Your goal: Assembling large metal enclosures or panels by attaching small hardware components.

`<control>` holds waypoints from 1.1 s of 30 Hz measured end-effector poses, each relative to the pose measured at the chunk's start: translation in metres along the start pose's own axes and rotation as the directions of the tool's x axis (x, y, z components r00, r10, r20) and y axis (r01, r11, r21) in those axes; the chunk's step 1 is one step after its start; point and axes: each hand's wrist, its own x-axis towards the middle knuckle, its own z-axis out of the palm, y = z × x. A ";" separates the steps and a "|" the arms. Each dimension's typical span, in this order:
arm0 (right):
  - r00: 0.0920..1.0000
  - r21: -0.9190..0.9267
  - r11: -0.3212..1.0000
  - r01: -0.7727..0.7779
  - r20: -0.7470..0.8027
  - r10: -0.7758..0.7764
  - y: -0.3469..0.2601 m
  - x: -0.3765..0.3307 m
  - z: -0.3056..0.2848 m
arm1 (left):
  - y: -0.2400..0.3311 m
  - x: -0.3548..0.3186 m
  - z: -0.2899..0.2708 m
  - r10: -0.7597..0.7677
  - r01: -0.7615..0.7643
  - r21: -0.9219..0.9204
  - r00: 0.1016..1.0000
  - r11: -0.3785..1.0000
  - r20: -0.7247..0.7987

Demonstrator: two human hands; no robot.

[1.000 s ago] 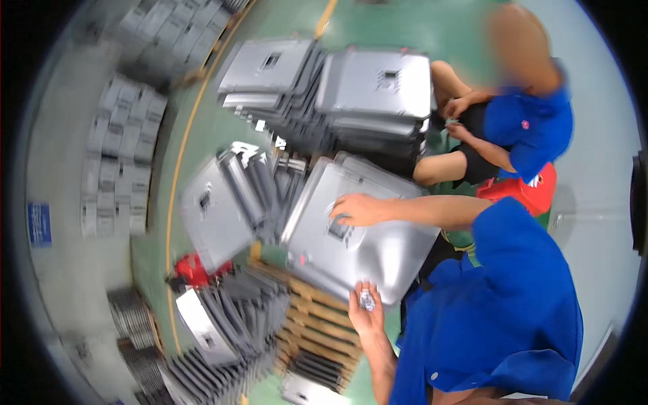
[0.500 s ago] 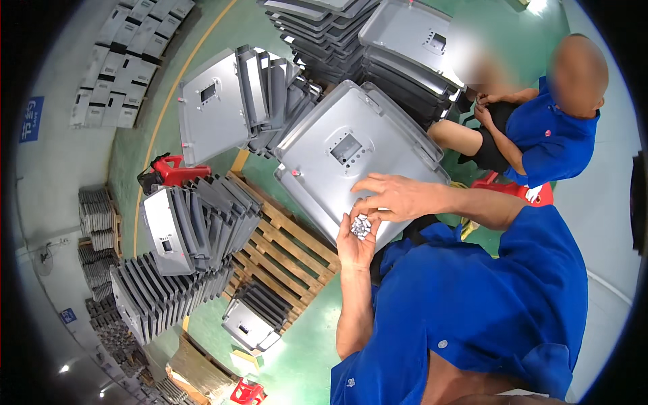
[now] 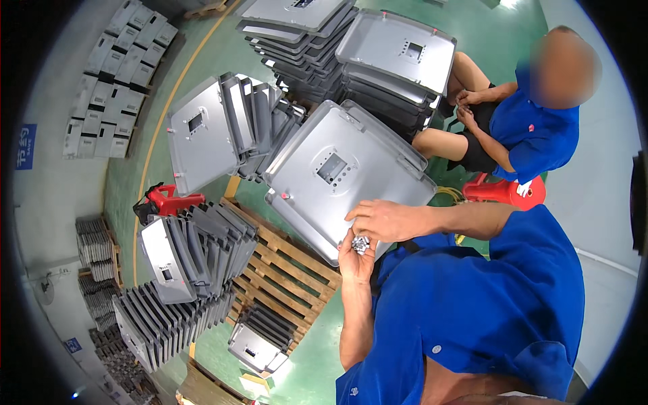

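Observation:
My left hand is cupped, palm up, around a small heap of shiny metal fittings, too small to name more exactly. Curled over that palm, my right hand has its fingers drawn together beside the heap. Its fingertips are partly hidden, so I cannot see what they pinch. Both hands are above the near edge of a large grey metal panel. The panel has raised rims, a rectangular cut-out with small round holes around it, and a small red piece near its left corner.
Opposite, at the right, a person in blue sits with hands together near a red stool. Stacked panels stand beyond mine, with leaning panels on the left. A wooden pallet lies below left.
My right hand's fingers, spread over the palm before, are now closer together and lower over the fittings. The whole view has shifted slightly, with the panel appearing lower and further left.

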 end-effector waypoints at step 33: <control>0.774 -0.393 0.674 -0.625 -0.423 0.471 0.272 0.090 -0.024 | 0.022 -0.032 -0.032 0.058 -0.057 -0.157 0.998 0.986 -0.001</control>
